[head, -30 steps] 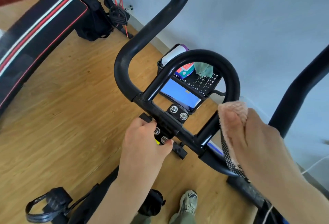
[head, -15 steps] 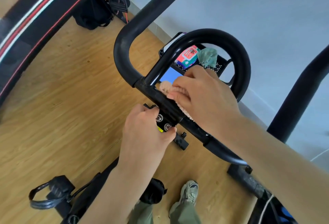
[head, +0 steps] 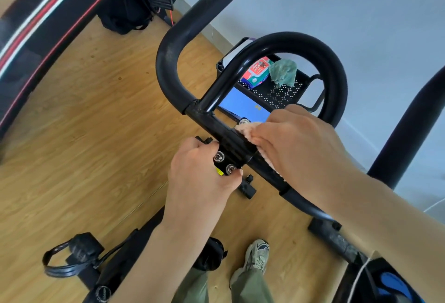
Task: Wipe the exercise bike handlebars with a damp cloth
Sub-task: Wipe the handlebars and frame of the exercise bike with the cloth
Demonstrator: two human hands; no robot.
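The black exercise bike handlebars [head: 168, 66] curve up at the left and loop in the middle, joined by a straight crossbar. My right hand [head: 296, 143] presses a peach cloth [head: 248, 129] onto the crossbar just right of the bolted centre clamp [head: 224, 160]. Most of the cloth is hidden under the hand. My left hand [head: 199, 172] grips the clamp from below and left, thumb beside the lower bolt.
A black perforated basket [head: 281, 93] behind the bars holds a red packet, a green rag [head: 283, 72] and a blue box. A padded bench [head: 48, 16] stands far left. A pedal [head: 72, 254] and my shoe [head: 257, 254] are on the wooden floor below.
My right hand carried the cloth from the loop's right side onto the crossbar, then slid it slightly right along the bar. My left hand kept its grip on the clamp.
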